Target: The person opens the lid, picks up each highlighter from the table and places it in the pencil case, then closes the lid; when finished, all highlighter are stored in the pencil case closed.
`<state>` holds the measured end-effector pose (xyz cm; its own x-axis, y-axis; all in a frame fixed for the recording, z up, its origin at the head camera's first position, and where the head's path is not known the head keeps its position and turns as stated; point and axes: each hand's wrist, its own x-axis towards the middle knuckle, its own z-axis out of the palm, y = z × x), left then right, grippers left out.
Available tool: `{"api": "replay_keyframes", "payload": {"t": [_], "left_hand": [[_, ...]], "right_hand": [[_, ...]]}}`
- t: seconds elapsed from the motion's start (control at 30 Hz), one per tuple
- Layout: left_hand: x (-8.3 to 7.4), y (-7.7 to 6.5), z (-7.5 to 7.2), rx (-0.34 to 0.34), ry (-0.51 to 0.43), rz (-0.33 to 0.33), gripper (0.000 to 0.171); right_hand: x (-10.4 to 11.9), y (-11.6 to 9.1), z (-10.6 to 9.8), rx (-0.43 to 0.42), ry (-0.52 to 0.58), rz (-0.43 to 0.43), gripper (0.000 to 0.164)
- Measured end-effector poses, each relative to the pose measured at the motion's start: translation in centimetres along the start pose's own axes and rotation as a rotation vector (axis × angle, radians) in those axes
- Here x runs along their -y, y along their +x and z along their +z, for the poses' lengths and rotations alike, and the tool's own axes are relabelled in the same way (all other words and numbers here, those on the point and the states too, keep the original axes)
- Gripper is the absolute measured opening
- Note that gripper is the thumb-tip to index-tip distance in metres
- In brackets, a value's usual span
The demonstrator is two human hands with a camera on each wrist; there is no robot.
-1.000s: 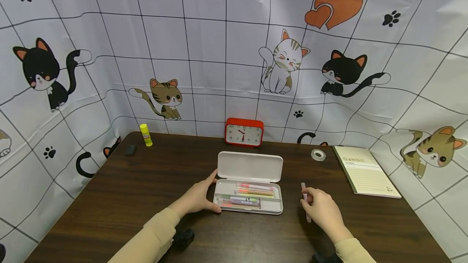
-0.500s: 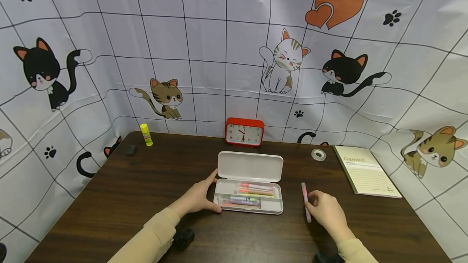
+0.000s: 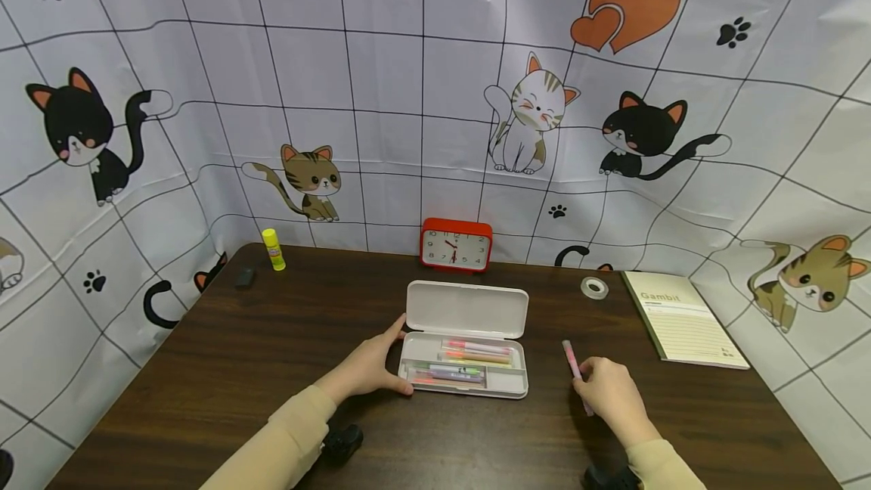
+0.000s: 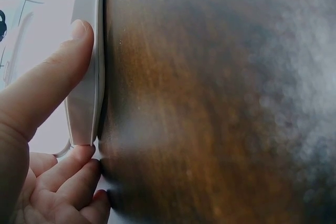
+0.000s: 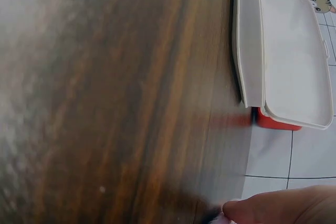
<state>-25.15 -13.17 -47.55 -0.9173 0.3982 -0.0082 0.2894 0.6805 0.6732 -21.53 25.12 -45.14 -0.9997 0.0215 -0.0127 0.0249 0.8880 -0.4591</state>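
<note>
A white pencil case (image 3: 505, 382) stands on the table with its lid (image 3: 467, 308) raised. Several coloured pens (image 3: 476, 354) lie in its back and front compartments. My left hand (image 3: 367, 369) holds the case by its left end, the thumb (image 4: 63, 72) against the front wall and a fingertip touching the end corner. To the right of the case, my right hand (image 3: 610, 392) pinches a pink pen (image 3: 570, 358) between thumb and fingers, low over the table. The pen slants, its far end tilted left. In the right wrist view only the thumb (image 5: 278, 205) and a bit of the pen show.
A red clock (image 3: 455, 245) stands behind the case. A roll of tape (image 3: 594, 288) and a notepad (image 3: 683, 320) lie at the back right. At the back left are a yellow glue stick (image 3: 274, 249) and a small dark block (image 3: 245, 277). Patterned cloth hangs behind the table.
My right hand has shifted slightly right along the pink pen. The pen's near end has swung to the right, so it slants more. My left hand and the case stay put.
</note>
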Motion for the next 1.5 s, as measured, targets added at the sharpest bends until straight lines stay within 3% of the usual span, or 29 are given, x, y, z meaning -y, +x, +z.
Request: {"api": "replay_keyframes", "payload": {"t": [0.27, 0.57, 0.9, 1.5], "left_hand": [[0.0, 0.0, 0.0, -0.002, -0.006, 0.001, 0.122], [-0.2, -0.1, -0.1, 0.0, -0.005, -0.005, 0.122], [-0.1, 0.0, 0.0, -0.002, 0.001, 0.006, 0.122], [-0.1, 0.0, 0.0, -0.002, -0.002, -0.004, 0.122]], "right_hand": [[-0.1, 0.2, -0.2, -0.052, -0.063, -0.02, 0.014], [0.0, -0.1, -0.2, -0.108, -0.055, -0.05, 0.013], [1.7, -0.5, 0.0, -0.18, -0.057, -0.141, 0.015], [5.5, -0.1, 2.1, -0.218, -0.077, -0.302, 0.012]]}}
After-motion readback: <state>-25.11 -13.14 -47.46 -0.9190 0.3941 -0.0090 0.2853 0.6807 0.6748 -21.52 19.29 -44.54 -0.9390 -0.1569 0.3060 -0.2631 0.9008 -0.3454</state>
